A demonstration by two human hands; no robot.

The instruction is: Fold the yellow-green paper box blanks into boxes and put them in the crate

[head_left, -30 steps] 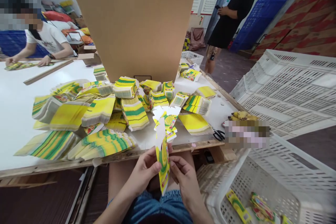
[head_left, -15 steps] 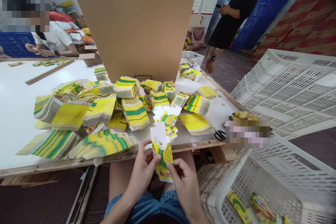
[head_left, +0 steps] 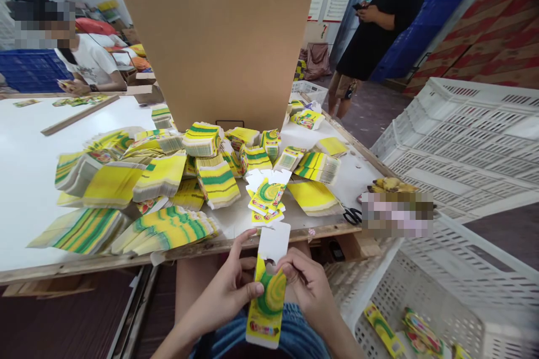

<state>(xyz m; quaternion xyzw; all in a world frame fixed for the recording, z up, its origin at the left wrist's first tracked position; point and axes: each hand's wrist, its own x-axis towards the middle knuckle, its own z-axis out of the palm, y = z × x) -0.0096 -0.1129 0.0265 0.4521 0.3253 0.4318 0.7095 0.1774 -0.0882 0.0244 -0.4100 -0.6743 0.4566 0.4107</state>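
A small yellow and green carton [head_left: 269, 300] stands over my lap, its white top flap [head_left: 273, 240] up. My left hand [head_left: 236, 283] grips the carton's left side, thumb on the front and index finger stretched upward. At its upper right edge, by the cut-out below the flap, my right hand [head_left: 305, 275] pinches the cardboard. Just beyond, on the table, lies a small pile of unfolded cartons [head_left: 268, 193] with white flaps. Behind and to the left spread many bundles of flat printed cartons [head_left: 164, 230].
A tall brown cardboard sheet [head_left: 214, 39] stands on the white table [head_left: 25, 179]. Scissors [head_left: 352, 215] and bananas [head_left: 393, 185] lie by the right edge. A white crate [head_left: 379, 291] at lower right holds several cartons. One person [head_left: 95, 64] sits across at left; another [head_left: 370, 33] stands behind.
The carton has come down and closer to me, and its front now faces me more fully. My right hand has moved up to its top edge. The standing person has shifted slightly right.
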